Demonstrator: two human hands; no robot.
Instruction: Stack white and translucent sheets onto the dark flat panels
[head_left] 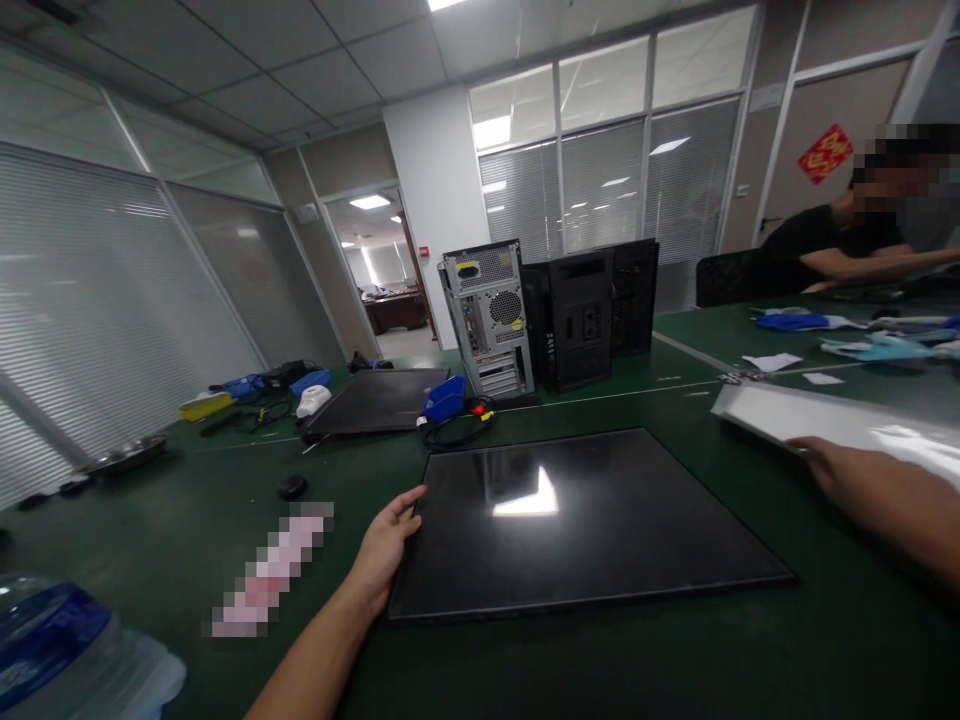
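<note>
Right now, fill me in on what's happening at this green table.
The person's left hand touches the left edge of a black screen lying on the green table. Their right hand is at the near edge of a white panel off to the right. Computer cases stand behind the screen. Another person is at far right.

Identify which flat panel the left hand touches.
The glossy black screen panel, front and centre, with the left hand at its left edge. The white panel is at the right hand; the other dark panel lies farther back.

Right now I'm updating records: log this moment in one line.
left hand: at left edge of black screen | right hand: at edge of white panel | black screen: glossy face up
</note>
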